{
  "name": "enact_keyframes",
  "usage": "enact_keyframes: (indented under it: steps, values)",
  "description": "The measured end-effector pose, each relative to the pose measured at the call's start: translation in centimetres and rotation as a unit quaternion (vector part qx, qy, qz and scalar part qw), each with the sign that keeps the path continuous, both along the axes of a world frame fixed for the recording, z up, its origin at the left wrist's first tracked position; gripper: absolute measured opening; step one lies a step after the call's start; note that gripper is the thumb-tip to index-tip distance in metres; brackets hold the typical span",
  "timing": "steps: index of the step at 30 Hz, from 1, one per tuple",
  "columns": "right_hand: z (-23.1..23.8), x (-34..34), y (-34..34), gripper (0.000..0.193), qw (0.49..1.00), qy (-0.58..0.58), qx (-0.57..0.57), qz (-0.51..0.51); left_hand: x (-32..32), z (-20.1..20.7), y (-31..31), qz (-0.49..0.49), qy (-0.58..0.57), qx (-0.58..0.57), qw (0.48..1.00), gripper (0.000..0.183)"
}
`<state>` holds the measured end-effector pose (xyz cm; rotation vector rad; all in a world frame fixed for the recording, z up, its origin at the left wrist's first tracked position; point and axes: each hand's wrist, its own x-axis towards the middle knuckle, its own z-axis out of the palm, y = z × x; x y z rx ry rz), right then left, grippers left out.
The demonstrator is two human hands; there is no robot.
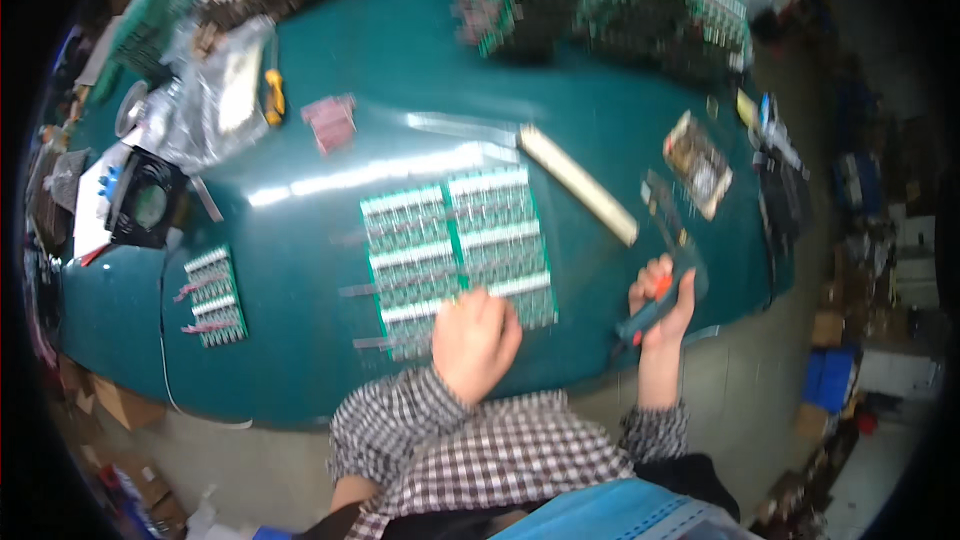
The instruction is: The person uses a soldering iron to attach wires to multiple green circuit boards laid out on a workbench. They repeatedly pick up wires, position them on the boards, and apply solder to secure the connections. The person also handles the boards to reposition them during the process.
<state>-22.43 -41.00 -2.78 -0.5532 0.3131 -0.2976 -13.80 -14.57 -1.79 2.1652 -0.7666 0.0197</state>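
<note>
My left hand [475, 340] is closed, its fingertips bent down over the lower middle of a panel of green circuit boards [458, 258]. Whatever those fingers pinch, if anything, is too small and blurred to make out. The boards lie side by side on the table, with white connector rows across them and pale strips sticking out at the left. To the right, near the table's front edge, my right hand [668, 305] wraps round a dark green pistol-shaped power tool [688, 265] with orange-red parts. Its slim front end points away from me, clear of the boards.
A cream-coloured bar [578, 185] lies between boards and tool. A smaller circuit board [214, 297] sits at left, and pinkish pieces [330, 123] lie farther back. Stacked boards [610, 0] line the far edge. A black fan [148, 202] and yellow-handled screwdriver [274, 100] are at left.
</note>
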Motion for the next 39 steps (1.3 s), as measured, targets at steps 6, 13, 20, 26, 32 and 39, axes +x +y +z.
enact_keyframes:
  steps: [6,13,20,26,32,39]
  values:
    - [1.7,-2.9,0.4,0.035,0.998,0.032,-0.044,0.017,-0.1,0.1,-0.2,-0.003,-0.003,0.014,1.000,0.015]
    - [1.9,-7.1,1.9,0.034,0.996,0.066,-0.053,0.016,-0.3,-0.2,-0.3,0.007,-0.012,0.033,0.999,0.015]
    - [3.2,-8.8,2.9,0.041,0.978,0.109,-0.178,0.027,-0.3,-0.1,-0.4,0.017,0.007,0.045,0.999,0.014]
    - [4.3,-9.8,4.1,0.046,0.954,0.143,-0.263,0.030,-0.7,-0.3,-0.5,0.037,-0.008,0.054,0.998,0.014]
    - [5.0,-9.9,5.1,0.044,0.927,0.197,-0.316,0.047,-0.9,-0.6,-0.7,0.048,-0.023,0.058,0.997,0.015]
    - [5.7,-9.9,6.6,0.049,0.886,0.255,-0.381,0.064,-1.0,-0.5,-0.9,0.058,0.001,0.049,0.997,0.014]
